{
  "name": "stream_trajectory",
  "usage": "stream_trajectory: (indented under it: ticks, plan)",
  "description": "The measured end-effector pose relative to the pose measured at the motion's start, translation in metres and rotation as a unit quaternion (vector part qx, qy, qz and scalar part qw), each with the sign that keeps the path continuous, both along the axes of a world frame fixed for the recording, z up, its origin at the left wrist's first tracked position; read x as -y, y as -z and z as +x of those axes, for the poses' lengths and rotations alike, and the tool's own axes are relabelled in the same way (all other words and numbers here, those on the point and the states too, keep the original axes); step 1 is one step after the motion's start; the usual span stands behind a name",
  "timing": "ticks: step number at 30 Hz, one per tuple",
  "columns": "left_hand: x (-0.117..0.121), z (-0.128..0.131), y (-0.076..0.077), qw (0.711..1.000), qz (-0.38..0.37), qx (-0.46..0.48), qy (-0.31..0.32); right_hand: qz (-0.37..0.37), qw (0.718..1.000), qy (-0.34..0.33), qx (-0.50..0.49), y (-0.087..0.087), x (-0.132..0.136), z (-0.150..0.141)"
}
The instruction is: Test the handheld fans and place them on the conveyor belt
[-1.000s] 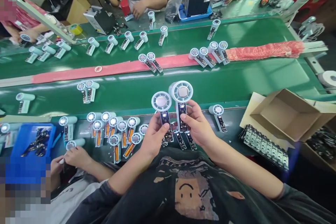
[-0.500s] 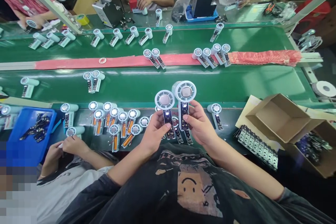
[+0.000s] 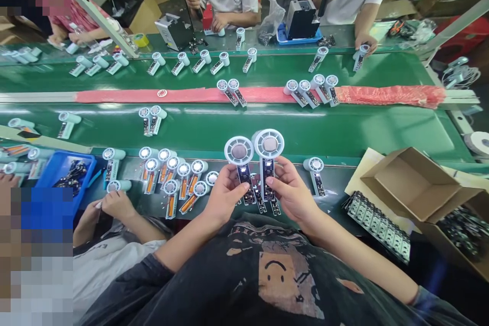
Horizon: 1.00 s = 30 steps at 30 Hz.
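Observation:
My left hand is closed round the handle of a small white hand fan whose circuit board is bare and shows a lit spot. My right hand grips a second, alike fan right beside it, the two round heads touching. Both are held upright over the near edge of the green conveyor belt. Under my hands lie two or three more fans, partly hidden. One fan lies just right of my right hand.
A cluster of fans with orange batteries lies left of my hands, beside a co-worker's hand and a blue bin. An open cardboard box and a strip of parts sit at right. People work across the belt.
Both fans have sunk slightly toward me and their heads came level and closer. A person across the belt set a hand on a fan at the far right.

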<state>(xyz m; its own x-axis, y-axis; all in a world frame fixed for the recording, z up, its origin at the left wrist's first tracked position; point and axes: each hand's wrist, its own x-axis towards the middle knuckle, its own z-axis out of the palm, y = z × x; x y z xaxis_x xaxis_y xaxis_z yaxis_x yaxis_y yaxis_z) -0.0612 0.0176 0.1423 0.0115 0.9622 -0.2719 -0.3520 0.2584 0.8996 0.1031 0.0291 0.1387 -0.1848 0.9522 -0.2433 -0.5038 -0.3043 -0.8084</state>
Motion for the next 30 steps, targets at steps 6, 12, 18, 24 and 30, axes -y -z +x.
stream_trajectory:
  ticks: [6, 12, 18, 24, 30]
  plan:
    - [0.004, 0.006, -0.001, 1.000, -0.010, -0.012, -0.005, 0.009, 1.000, -0.008, -0.005, 0.002, 0.000, 0.007]
    - [0.009, 0.016, -0.002, 1.000, 0.005, -0.012, -0.016, -0.015, 0.999, -0.021, -0.038, -0.001, 0.003, 0.018]
    - [0.019, 0.027, -0.004, 0.999, -0.002, 0.002, -0.042, -0.007, 0.998, -0.043, -0.049, -0.001, 0.006, 0.025]
    - [0.028, 0.032, -0.007, 0.998, -0.007, 0.011, -0.055, -0.006, 0.997, -0.058, -0.048, 0.001, 0.007, 0.028]
    - [0.032, 0.039, -0.002, 0.997, -0.009, -0.013, -0.076, 0.002, 0.997, -0.075, -0.026, 0.004, 0.008, 0.032]
